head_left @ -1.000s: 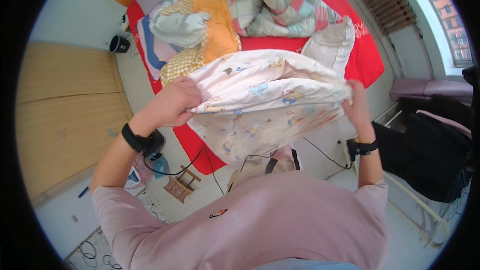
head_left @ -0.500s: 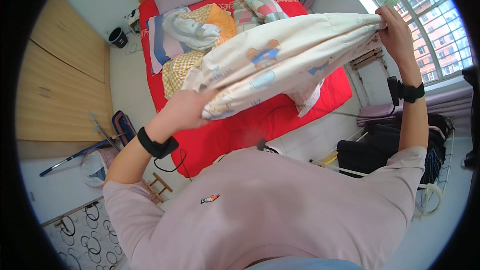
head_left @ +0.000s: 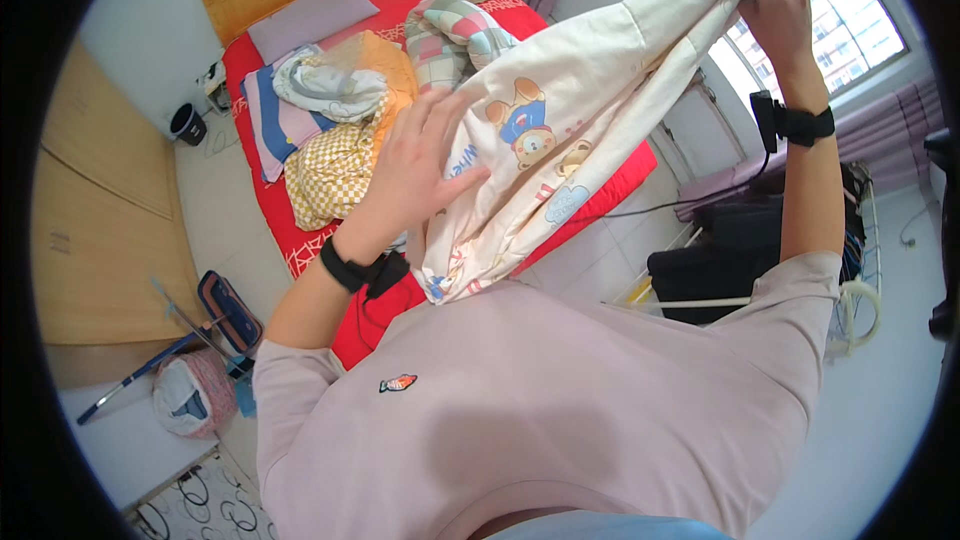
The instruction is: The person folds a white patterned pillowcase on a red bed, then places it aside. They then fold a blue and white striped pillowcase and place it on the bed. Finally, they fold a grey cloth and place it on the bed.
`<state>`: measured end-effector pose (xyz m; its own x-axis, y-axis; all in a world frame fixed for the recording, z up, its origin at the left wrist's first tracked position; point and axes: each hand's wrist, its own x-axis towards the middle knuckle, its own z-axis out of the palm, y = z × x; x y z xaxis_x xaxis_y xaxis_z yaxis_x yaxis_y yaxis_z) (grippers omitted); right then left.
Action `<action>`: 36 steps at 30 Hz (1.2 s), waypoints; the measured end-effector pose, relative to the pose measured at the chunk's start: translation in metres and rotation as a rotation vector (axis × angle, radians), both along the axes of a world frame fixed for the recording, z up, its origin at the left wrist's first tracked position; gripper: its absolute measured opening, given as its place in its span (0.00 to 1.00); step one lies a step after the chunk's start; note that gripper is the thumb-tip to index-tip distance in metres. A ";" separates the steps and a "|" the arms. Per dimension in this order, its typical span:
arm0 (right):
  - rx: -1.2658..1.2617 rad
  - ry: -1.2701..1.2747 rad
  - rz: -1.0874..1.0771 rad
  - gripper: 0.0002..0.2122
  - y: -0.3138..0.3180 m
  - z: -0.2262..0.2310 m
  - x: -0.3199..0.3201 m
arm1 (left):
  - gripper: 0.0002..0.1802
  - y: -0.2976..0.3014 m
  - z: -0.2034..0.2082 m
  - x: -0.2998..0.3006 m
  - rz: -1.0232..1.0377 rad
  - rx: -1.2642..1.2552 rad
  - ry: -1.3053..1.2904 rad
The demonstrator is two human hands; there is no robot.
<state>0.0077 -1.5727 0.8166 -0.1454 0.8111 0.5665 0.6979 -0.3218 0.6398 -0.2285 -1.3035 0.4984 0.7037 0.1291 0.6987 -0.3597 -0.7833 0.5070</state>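
Likely step: holding up the printed cloth [head_left: 590, 90] before the red bed [head_left: 630, 180]. Right hand [head_left: 778, 10] pinches its bunched end; left hand [head_left: 420, 160] has fingers spread, contact unclear. Next move probably needs a left-side grip.

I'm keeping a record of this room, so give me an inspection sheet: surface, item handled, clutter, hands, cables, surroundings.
Surface: bed with red cover, partly hidden by bedding.
Item handled: pale printed cloth with cartoon bears, raised at its right end.
Clutter: lilac pillow, plaid quilt and yellow-and-white checked bedding on the bed.
Left hand: open over the cloth's left part; contact unclear.
Right hand: closed on the cloth's upper corner.
Cables: black cable trailing from the right wristband.
Surroundings: wooden wardrobe and black bin left; window and rack of dark clothes right.
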 end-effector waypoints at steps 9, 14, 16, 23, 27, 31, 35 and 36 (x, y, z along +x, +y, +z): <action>-0.006 -0.081 -0.214 0.18 -0.073 -0.008 0.026 | 0.13 0.066 -0.049 0.005 0.059 -0.158 0.292; -0.002 0.054 -0.283 0.18 -0.096 -0.035 0.038 | 0.10 0.045 -0.023 -0.022 0.199 0.150 -0.126; 0.029 0.094 -0.303 0.20 -0.096 -0.038 0.039 | 0.18 0.024 -0.026 -0.029 -0.055 0.331 -0.229; -0.012 0.148 -0.106 0.19 -0.096 -0.042 0.030 | 0.50 0.040 -0.074 0.000 -0.186 0.335 0.617; 0.013 0.206 -0.082 0.18 -0.099 -0.049 0.017 | 0.48 0.048 -0.096 0.023 -0.338 0.407 0.783; 0.043 0.192 0.018 0.19 -0.099 -0.051 0.004 | 0.49 0.003 -0.096 0.041 -0.512 0.251 0.410; 0.044 0.198 -0.081 0.19 -0.095 -0.049 -0.008 | 0.56 -0.058 -0.091 0.070 -0.723 0.058 0.465; 0.024 0.162 -0.064 0.18 -0.093 -0.046 -0.011 | 0.57 -0.072 -0.095 0.076 -0.682 0.044 0.405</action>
<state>-0.0030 -1.6656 0.7707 0.0007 0.8020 0.5973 0.7691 -0.3822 0.5123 -0.1522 -1.3752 0.4035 0.8181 -0.4437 0.3657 -0.5615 -0.4794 0.6744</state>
